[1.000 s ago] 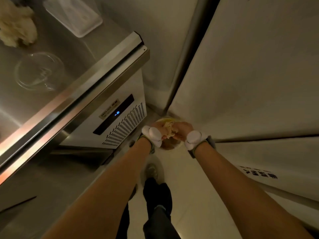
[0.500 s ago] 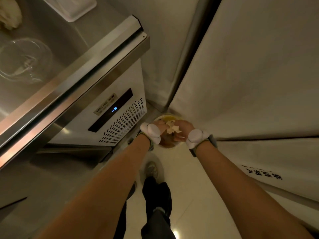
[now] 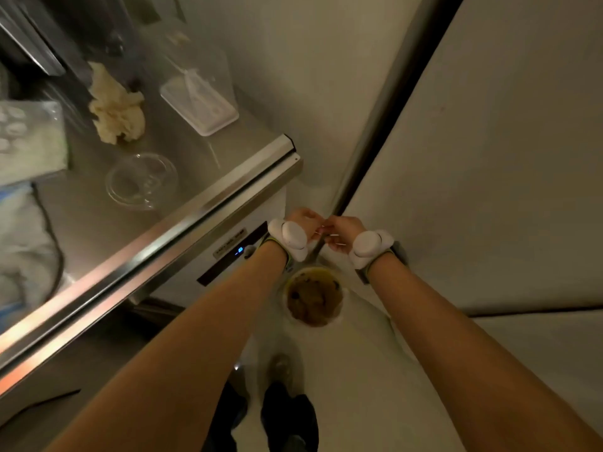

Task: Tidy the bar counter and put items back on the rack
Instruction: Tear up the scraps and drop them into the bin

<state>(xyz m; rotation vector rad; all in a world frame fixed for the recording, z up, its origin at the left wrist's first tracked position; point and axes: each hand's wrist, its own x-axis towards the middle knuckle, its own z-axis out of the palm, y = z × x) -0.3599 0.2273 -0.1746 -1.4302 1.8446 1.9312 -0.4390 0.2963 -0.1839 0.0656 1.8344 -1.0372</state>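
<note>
My left hand (image 3: 302, 218) and my right hand (image 3: 343, 230) meet fingertip to fingertip, fingers curled, low beside the counter's right end. They seem to pinch a few thin pale sticks (image 3: 336, 244) between them; the sticks are tiny and hard to make out. Straight below the hands on the floor stands a round bin (image 3: 312, 300) holding brownish crumpled waste. Up on the steel counter (image 3: 195, 220) lie a crumpled pale tissue (image 3: 115, 112), a clear plastic lid (image 3: 142, 181) and a white rectangular tray (image 3: 199, 107).
A wipes packet (image 3: 31, 138) and a pale bag (image 3: 23, 243) sit at the counter's left. Under the counter is a cooler unit with a blue display (image 3: 240, 249). Pale wall panels (image 3: 489, 158) close off the right. My shoes (image 3: 283, 370) stand on the light floor.
Both hands rose from just above the bin and no longer hold the crumpled tissue. The view tilted up, so more of the counter top shows.
</note>
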